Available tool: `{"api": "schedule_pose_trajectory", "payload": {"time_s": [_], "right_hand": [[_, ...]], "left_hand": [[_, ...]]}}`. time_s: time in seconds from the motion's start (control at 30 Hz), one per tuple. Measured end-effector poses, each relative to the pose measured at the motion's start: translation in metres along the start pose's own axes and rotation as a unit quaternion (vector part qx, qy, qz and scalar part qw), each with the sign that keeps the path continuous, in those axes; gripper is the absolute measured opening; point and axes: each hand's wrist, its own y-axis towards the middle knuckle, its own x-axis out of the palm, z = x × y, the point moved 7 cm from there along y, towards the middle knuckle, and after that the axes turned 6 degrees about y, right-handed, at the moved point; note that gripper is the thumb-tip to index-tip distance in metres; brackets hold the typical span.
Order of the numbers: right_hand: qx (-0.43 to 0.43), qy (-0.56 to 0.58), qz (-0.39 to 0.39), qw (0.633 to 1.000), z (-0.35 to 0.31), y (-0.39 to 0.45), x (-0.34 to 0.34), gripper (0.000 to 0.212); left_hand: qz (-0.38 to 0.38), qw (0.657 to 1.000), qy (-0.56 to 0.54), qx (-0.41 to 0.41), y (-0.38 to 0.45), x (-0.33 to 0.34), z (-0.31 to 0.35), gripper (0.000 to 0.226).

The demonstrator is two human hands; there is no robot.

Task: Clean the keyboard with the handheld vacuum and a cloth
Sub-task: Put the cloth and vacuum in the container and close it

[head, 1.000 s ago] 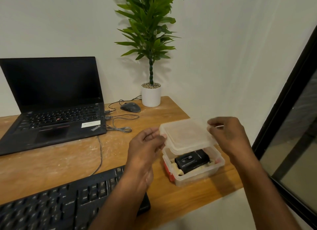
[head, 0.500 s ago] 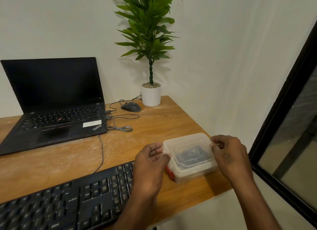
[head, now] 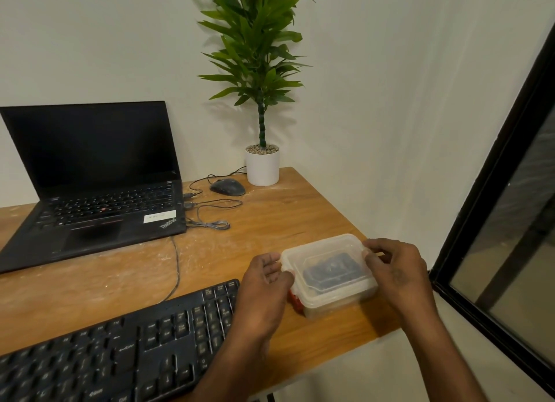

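Lid's back down on the plastic container (head: 329,274) now; a second ago it was lifted off. Left hand (head: 264,293) has curled fingers pinching the container's left edge, right hand (head: 396,269) pinches its right corner. Something dark shows through the cloudy lid. The black keyboard (head: 120,350) sits just left of the container.

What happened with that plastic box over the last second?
The lid came down from above the box and now sits on it, covering the dark device inside. The left hand and right hand went down with it and now pinch its two ends. The keyboard, laptop, mouse and plant stayed put.
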Motion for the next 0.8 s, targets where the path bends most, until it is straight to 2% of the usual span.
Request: {"api": "schedule_pose_trajectory", "payload": {"time_s": [0.23, 0.47, 0.57, 0.7, 0.8], "right_hand": [[0.108, 0.083, -0.058, 0.989, 0.022, 0.004, 0.000, 0.031], [0.168, 0.104, -0.105, 0.975, 0.029, 0.010, 0.003, 0.030], [0.183, 0.126, -0.104, 0.969, 0.033, 0.012, 0.004, 0.032], [0.182, 0.137, -0.074, 0.971, 0.036, 0.014, 0.003, 0.047], [0.143, 0.134, -0.036, 0.980, 0.026, 0.012, 0.001, 0.043]], "left_hand": [[-0.066, 0.996, 0.055, -0.018, 0.005, 0.000, -0.001, 0.040], [-0.070, 0.995, 0.070, -0.016, 0.004, -0.003, 0.002, 0.049], [-0.054, 0.997, 0.061, -0.008, 0.002, -0.004, 0.005, 0.042], [-0.032, 0.998, 0.061, 0.011, 0.001, -0.005, 0.010, 0.036], [-0.022, 0.998, 0.064, 0.015, 0.002, -0.007, 0.011, 0.037]]}}
